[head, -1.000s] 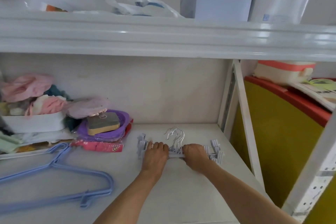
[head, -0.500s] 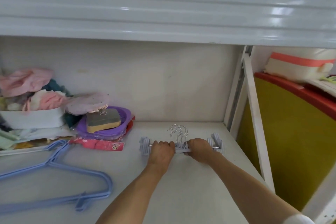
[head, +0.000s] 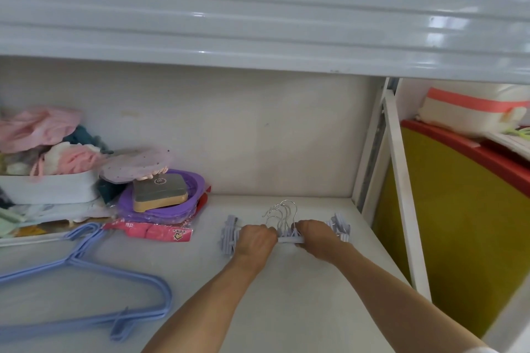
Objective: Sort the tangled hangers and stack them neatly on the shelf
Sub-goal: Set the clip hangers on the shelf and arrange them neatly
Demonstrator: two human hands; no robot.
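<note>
Near the shelf's [head: 286,309] back right corner, left hand [head: 256,241] and right hand [head: 316,236] gripped the bar of light, stiff, snag-prone clip hangers [head: 288,238], likely the safest hold.

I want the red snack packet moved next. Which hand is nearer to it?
Left. The left hand grips the clip hangers just right of the red snack packet; the right hand holds their far side, farther away.
</note>
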